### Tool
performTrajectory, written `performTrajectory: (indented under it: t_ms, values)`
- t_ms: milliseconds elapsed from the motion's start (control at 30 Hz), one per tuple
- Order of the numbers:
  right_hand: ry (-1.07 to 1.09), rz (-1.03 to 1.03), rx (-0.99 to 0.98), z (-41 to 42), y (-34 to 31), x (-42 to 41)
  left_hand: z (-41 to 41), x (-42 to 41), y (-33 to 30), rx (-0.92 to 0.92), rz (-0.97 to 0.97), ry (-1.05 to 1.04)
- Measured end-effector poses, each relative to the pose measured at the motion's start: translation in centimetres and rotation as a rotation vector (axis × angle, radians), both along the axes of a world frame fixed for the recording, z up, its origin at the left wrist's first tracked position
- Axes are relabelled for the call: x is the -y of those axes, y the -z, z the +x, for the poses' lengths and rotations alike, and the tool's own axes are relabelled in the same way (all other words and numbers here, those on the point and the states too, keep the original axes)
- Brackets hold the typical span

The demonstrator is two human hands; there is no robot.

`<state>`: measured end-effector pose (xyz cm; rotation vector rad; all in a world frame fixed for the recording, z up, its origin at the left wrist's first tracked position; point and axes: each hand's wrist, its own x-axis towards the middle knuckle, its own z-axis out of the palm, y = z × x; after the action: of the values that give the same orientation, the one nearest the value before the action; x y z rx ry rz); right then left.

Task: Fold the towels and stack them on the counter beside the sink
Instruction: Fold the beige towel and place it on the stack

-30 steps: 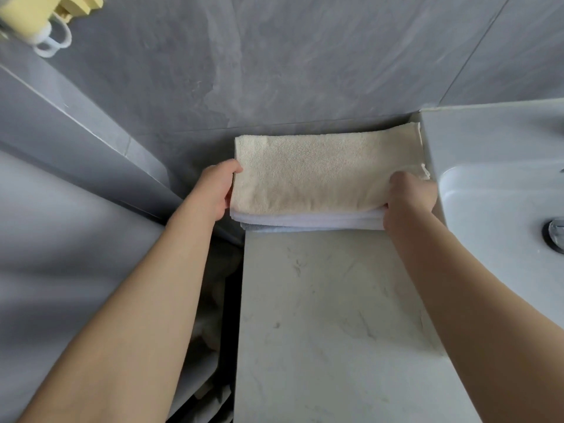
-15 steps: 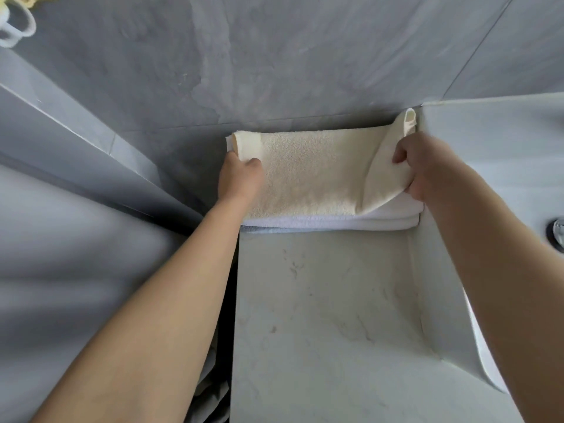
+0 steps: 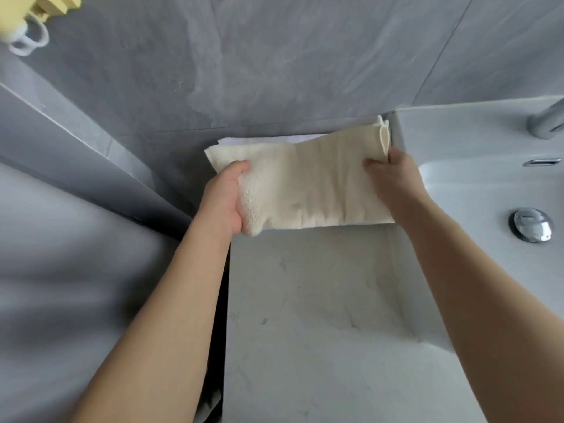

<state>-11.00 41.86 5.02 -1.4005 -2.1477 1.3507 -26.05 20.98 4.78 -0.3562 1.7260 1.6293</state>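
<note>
Two hands (image 3: 308, 190) gripping crosswise cream towel (image 3: 308, 184)

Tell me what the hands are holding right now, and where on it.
Both grip the cream towel: the left hand at its near left corner, the right hand at its right edge.

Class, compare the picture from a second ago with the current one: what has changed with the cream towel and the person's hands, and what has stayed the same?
The cream towel, lying flat and square a second ago, now sits rumpled: the left hand grips its near left corner, bunched up, and the right hand pinches its right edge, lifted near the sink. The white towels underneath now show at the back. The stack stays on the counter.
</note>
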Motion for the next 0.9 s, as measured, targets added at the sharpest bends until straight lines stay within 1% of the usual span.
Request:
performTrajectory:
  t_ms: [100,333,433,667,767,900]
  values:
    - [-0.01,0.084,0.039,3.6,-0.6,2.5,4.2,1.4,-1.3,-0.016,0.023,0.023]
    - [0.047,0.109,0.1,12.4,-3.8,7.0,12.9,2.6,-4.4,-0.155,-0.022,0.18]
    - [0.086,0.131,0.075,15.4,-5.1,7.8,15.8,2.0,-5.4,-0.178,-0.004,0.241]
    - [0.243,0.126,0.052,23.9,-6.8,5.4,23.3,-1.9,-7.9,-0.108,0.115,0.388]
    - [0.243,0.108,0.018,27.8,-6.4,3.6,27.5,-4.3,-8.2,-0.067,0.15,0.387]
    - [0.18,0.141,0.046,34.4,-5.8,-0.5,34.2,-9.0,-8.1,0.006,0.195,0.348]
